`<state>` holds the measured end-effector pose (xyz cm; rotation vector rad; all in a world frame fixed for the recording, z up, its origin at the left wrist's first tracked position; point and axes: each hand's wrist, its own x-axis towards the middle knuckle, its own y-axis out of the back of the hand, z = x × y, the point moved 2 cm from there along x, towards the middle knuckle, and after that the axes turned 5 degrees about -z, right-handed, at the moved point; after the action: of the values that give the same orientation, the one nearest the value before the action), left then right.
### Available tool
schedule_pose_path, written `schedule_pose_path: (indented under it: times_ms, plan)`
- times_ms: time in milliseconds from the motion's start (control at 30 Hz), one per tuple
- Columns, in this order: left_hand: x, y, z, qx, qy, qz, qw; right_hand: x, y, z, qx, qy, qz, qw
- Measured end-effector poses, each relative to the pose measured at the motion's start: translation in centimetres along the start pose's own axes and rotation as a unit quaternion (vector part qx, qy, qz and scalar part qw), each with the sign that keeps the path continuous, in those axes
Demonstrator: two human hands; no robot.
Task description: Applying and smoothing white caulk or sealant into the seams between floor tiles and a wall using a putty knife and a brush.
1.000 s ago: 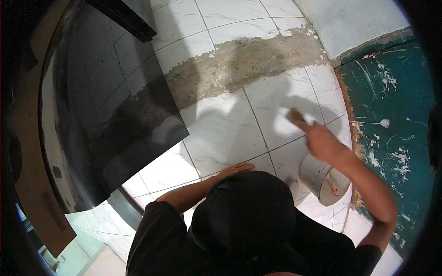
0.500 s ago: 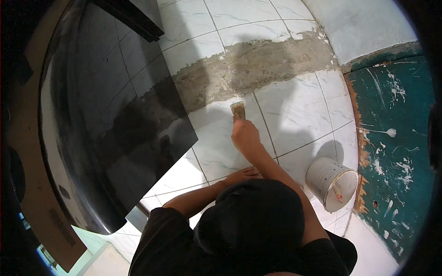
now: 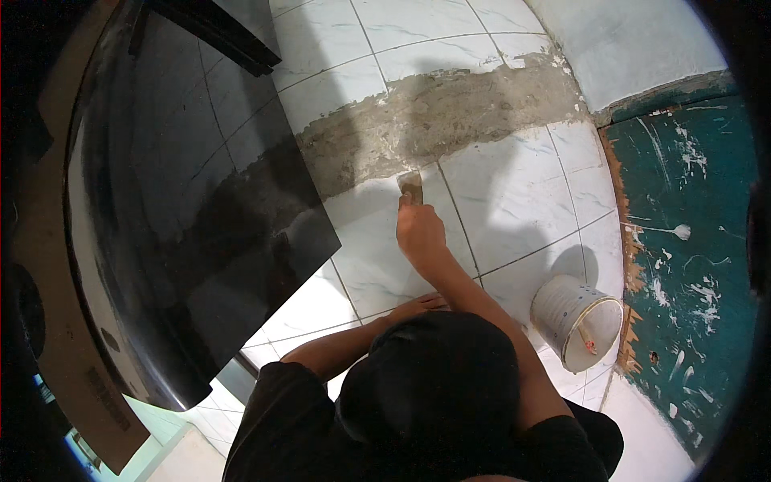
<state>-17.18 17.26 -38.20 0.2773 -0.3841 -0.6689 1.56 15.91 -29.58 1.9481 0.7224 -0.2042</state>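
No words or numbers can be read. Print-like marks show in two places. At the lower left of the frame, a brown cardboard strip [image 3: 68, 353] carries a dark printed block [image 3: 108, 398], slanted along the strip's length near its lower end; it sits in shadow and is too dim and small to make out as letters, figures or a code. At the right of the frame, below mid-height, a white bucket [image 3: 550, 313] tipped toward the lower right bears small bluish marks [image 3: 573, 304] on the upper part of its outer wall; these are too tiny to tell as lettering or pattern.
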Motion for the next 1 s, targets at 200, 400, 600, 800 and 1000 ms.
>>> schedule_pose_path:
  times_ms: [200, 400, 600, 800, 1000]
  plan:
    - [0.1, 0.1, -0.2, 0.008, 0.005, -0.007, 1.0, 0.3, 0.0, 0.4, 0.035, 0.027, 0.014, 0.999]
    - [-0.2, 0.3, -0.1, 0.016, 0.01, -0.013, 1.0, 0.1, -0.9, -0.6, -0.001, -0.03, 0.028, 0.999]
    - [-0.3, 0.4, 0.1, 0.018, 0.014, -0.018, 1.0, 0.8, 0.1, -0.3, -0.004, -0.014, 0.03, 0.999]
    - [0.0, 0.4, -0.1, 0.023, 0.02, -0.021, 0.999, 0.4, 0.7, -0.5, -0.004, -0.017, 0.018, 1.0]
    - [0.0, 0.3, -0.1, 0.024, 0.018, -0.025, 0.999, 0.2, 0.1, -0.2, -0.002, -0.042, -0.007, 0.999]
